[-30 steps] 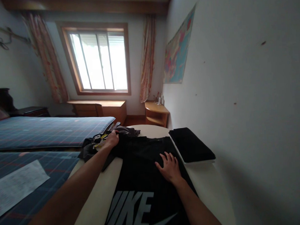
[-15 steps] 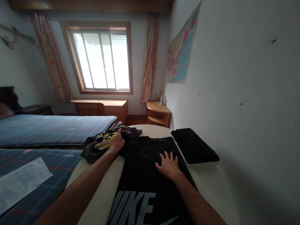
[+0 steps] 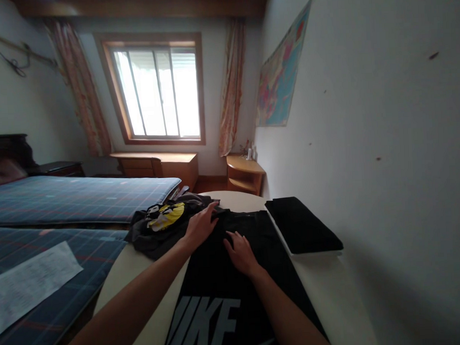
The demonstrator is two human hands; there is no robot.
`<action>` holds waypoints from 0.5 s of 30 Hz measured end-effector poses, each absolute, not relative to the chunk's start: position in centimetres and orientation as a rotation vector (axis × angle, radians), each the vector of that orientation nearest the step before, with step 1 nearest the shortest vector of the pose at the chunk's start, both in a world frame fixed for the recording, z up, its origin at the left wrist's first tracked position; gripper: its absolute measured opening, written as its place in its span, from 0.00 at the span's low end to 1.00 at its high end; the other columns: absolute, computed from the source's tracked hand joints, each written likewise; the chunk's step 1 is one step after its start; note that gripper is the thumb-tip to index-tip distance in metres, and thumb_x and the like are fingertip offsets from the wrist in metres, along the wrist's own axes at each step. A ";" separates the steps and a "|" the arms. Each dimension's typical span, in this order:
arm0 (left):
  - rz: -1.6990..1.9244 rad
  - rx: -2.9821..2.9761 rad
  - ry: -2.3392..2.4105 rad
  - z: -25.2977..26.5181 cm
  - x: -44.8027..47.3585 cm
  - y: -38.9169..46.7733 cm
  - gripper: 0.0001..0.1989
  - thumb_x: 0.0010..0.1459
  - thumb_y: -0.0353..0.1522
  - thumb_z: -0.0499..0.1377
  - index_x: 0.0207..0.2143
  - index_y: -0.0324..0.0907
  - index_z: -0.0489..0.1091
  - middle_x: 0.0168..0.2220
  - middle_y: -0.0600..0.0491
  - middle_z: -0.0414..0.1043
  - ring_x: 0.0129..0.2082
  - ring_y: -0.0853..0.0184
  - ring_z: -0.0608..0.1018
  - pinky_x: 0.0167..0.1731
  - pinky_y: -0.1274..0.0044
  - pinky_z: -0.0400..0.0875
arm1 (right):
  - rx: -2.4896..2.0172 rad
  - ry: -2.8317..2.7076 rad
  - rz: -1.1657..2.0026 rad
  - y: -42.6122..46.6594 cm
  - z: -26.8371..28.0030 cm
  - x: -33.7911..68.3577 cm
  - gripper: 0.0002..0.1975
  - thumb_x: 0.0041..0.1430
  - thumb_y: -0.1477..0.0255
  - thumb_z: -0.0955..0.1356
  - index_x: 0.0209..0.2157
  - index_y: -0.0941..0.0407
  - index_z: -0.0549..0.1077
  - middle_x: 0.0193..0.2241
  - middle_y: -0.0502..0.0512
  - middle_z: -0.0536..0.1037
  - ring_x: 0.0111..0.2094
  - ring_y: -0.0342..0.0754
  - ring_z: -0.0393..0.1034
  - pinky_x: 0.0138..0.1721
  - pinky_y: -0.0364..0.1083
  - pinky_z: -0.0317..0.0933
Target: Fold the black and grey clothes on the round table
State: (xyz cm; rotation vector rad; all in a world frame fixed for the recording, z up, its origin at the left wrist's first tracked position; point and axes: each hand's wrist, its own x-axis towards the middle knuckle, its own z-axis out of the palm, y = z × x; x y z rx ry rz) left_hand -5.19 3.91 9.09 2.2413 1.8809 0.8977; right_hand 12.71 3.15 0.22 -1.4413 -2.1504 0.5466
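Observation:
A black T-shirt (image 3: pixel 211 270) with large grey letters and part of a swoosh lies spread over the round cream table (image 3: pixel 144 298), its collar end pointing away from me. My left hand (image 3: pixel 202 225) is at the shirt's upper left, fingers extended and apart, with nothing visible in them. Lower and to the right, my right hand (image 3: pixel 241 252) rests on the middle of the black cloth, its fingers stretched forward. A crumpled dark grey garment (image 3: pixel 145 237) with a yellow print lies left of the shirt, beside my left hand.
Folded black cloth (image 3: pixel 303 225) lies on a white board (image 3: pixel 317 253) at the table's right, near the wall. To the left are plaid mattresses (image 3: pixel 101 196) and a paper sheet (image 3: pixel 32 283). A desk (image 3: pixel 176 164) and corner shelf (image 3: pixel 245 167) stand beyond.
My left hand has moved right, off the yellow print to the black shirt's upper left. My right hand has shifted left across the shirt, its fingers less spread.

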 end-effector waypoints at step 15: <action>0.986 2.146 1.892 -0.4 -8.1 -1.3 0.27 0.55 0.29 0.57 0.58 0.38 0.63 0.56 0.43 0.70 0.57 0.58 0.71 0.58 0.67 0.63 | -1.311 -1.869 0.667 4.0 0.3 13.2 0.26 0.68 0.55 0.56 0.51 0.56 0.74 0.51 0.57 0.78 0.55 0.50 0.69 0.57 0.47 0.59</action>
